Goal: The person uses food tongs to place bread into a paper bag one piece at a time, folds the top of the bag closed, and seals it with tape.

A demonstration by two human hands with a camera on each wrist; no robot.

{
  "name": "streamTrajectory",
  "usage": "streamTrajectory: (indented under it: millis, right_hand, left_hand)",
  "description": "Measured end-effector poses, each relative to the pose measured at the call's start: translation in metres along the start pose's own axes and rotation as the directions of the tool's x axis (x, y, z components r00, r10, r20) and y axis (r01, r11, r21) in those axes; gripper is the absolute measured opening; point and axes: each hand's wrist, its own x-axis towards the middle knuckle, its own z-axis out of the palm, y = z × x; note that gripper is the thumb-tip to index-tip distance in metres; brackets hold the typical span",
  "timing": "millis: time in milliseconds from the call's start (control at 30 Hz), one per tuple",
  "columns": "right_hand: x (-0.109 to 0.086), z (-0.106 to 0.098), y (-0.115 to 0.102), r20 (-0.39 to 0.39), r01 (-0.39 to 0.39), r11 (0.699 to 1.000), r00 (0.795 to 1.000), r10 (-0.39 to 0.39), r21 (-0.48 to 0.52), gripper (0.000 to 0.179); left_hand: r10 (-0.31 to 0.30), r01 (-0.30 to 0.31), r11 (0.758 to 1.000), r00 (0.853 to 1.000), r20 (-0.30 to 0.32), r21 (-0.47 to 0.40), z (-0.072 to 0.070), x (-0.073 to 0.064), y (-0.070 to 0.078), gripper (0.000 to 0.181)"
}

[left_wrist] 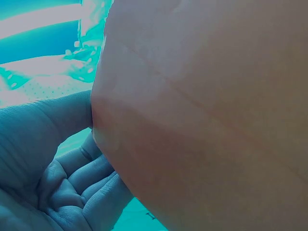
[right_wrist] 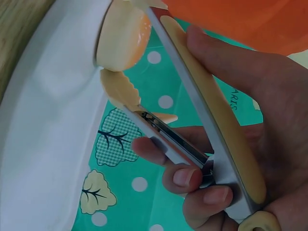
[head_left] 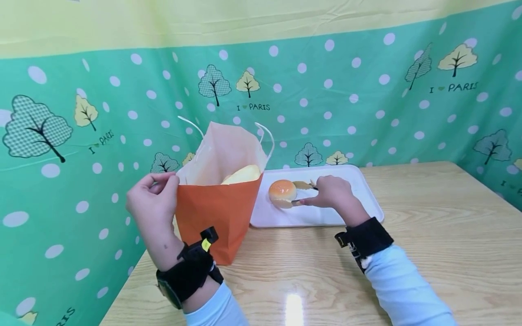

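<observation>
My left hand (head_left: 157, 199) pinches the upper left corner of an orange paper bag (head_left: 214, 208) between thumb and fingers. The bag stands upright with its mouth open, and pale bread (head_left: 244, 174) shows inside. In my right hand (head_left: 335, 194) is a pair of tongs (right_wrist: 192, 96) with beige handles and scalloped beige tips. A round glossy bun (head_left: 282, 191) lies on the white tray (head_left: 322, 219), with the spread tong tips around its sides. The right wrist view shows one tip (right_wrist: 120, 89) against the bun's edge; the other is partly cut off.
The tray lies at the back of a wooden table (head_left: 306, 267), right of the bag. White string handles (head_left: 267, 136) rise from the bag's mouth. A green dotted cloth (head_left: 342, 108) hangs behind the table and along its left side.
</observation>
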Motion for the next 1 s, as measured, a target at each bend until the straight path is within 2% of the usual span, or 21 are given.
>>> streamTrajectory:
  millis: [233,600,1000]
  right_hand:
    - [0.003,0.003,0.001,0.000,-0.001,1.000,1.000,0.001,0.001,0.062]
    - [-0.003,-0.006,0.001,0.011,-0.003,1.000,1.000,0.003,-0.008,0.060]
    - [-0.021,-0.032,0.003,-0.096,0.036,0.999,0.995,-0.036,-0.004,0.056]
  left_hand:
    - [-0.010,0.010,1.000,1.000,0.002,-0.003,0.001,0.000,0.001,0.019]
    - [-0.004,0.004,1.000,1.000,-0.001,-0.019,0.001,-0.001,0.001,0.018]
    - [-0.017,0.017,1.000,1.000,0.003,-0.016,0.000,-0.001,0.001,0.019]
